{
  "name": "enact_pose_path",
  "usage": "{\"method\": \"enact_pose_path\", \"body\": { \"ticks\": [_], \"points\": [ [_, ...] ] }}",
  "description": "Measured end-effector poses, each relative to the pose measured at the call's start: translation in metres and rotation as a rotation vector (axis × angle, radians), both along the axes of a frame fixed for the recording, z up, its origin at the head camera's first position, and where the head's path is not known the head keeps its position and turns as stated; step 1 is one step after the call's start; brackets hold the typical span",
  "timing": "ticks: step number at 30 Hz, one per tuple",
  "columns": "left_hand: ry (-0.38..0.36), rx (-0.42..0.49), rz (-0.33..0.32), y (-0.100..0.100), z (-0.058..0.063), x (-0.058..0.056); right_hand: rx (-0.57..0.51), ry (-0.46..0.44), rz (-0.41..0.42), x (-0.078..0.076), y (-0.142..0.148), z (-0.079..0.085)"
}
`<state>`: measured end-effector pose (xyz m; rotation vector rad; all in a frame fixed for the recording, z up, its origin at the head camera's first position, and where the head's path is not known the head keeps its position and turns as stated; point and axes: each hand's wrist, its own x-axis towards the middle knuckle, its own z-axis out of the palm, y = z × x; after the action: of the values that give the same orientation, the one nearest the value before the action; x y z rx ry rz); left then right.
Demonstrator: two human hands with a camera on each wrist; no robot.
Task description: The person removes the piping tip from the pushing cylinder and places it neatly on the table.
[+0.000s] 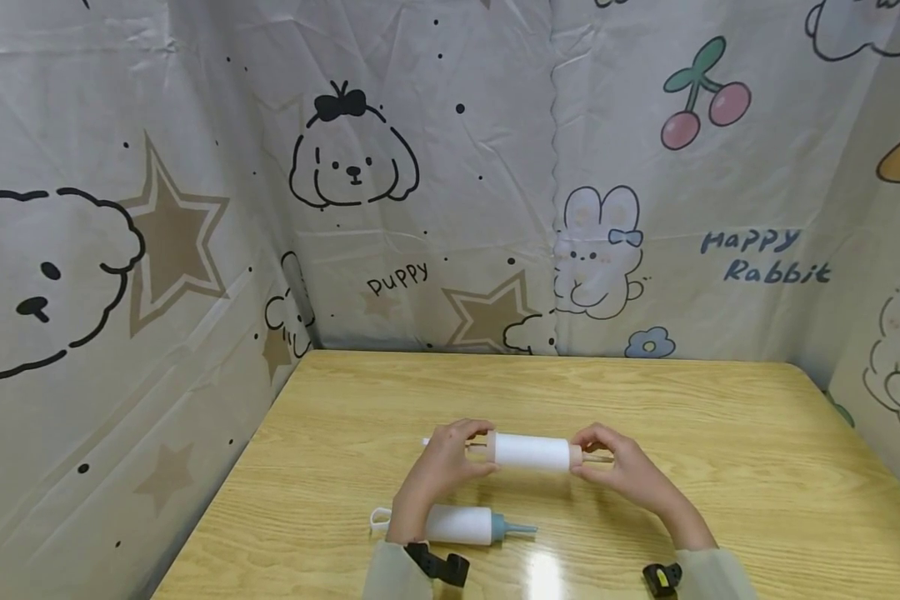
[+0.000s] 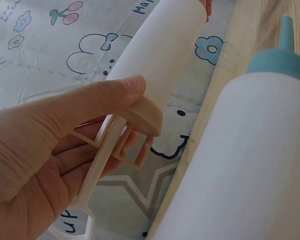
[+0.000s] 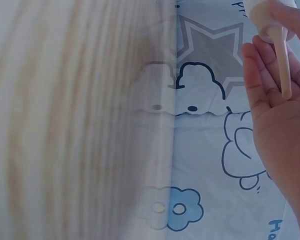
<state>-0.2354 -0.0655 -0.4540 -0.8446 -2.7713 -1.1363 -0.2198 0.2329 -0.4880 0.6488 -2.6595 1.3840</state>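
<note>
A white syringe (image 1: 532, 451) with beige end caps is held level above the table between both hands. My left hand (image 1: 450, 454) grips its plunger end, thumb on the beige collar (image 2: 145, 117) and fingers behind it. From that end the pale plunger rod (image 2: 97, 175) runs back past the palm to a ring handle. At the opposite end, my right hand (image 1: 622, 471) pinches the beige cap between thumb and fingers, and the slim beige nozzle (image 3: 282, 67) points over the palm. Nearer to me, a second white syringe (image 1: 461, 525) with a teal nozzle lies on its side, partly covered by the left wrist.
The wood-grain table (image 1: 330, 408) is bordered at the back and sides by a printed fabric curtain (image 1: 480, 167) with cartoon animals. Dark wrist cameras sit at both cuffs, the left one (image 1: 442, 567) close to the lying syringe.
</note>
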Motion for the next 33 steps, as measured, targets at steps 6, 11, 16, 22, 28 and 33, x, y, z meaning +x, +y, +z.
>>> {"method": "enact_pose_path", "body": {
  "ticks": [6,11,16,22,28,33],
  "points": [
    [-0.006,0.013,-0.003,-0.0007,-0.0007,-0.0004,0.017,0.072,0.000,0.0007,-0.0029,0.0007],
    [-0.010,0.018,0.005,-0.0011,0.0001,-0.0009,0.017,0.027,-0.030,0.0005,-0.0032,0.0027],
    [-0.015,0.026,0.004,-0.0008,0.0010,-0.0002,0.000,-0.146,-0.068,-0.0001,-0.0004,0.0064],
    [-0.007,0.023,-0.003,-0.0008,0.0011,0.0011,-0.030,-0.224,0.003,-0.0002,0.0032,0.0083],
    [0.005,0.013,0.003,-0.0018,0.0000,0.0007,-0.054,-0.227,0.011,0.0008,0.0022,0.0078],
    [0.007,0.018,0.006,-0.0031,-0.0010,0.0006,-0.063,-0.213,-0.017,0.0016,-0.0007,0.0067]
  ]
}}
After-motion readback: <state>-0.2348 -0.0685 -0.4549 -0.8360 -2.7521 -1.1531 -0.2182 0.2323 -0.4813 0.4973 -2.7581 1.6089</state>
